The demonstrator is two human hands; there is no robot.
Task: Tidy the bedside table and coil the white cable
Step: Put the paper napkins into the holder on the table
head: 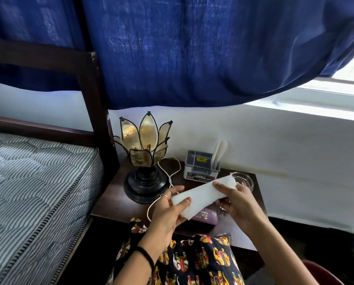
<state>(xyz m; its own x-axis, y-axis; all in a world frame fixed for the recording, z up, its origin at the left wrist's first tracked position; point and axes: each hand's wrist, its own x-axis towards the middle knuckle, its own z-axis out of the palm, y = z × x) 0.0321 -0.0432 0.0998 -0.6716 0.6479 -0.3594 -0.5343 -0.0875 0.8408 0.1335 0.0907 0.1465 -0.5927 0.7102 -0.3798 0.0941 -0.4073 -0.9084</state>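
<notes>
Both my hands, left hand (168, 212) and right hand (236, 202), grip a folded white cloth (202, 194); the white cable (168, 173) lies uncoiled on the tabletop (114, 204).

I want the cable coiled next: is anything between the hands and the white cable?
Yes: both hands hold a folded white cloth above the table. The white cable lies loose beside the lamp, partly behind the left hand.
</notes>
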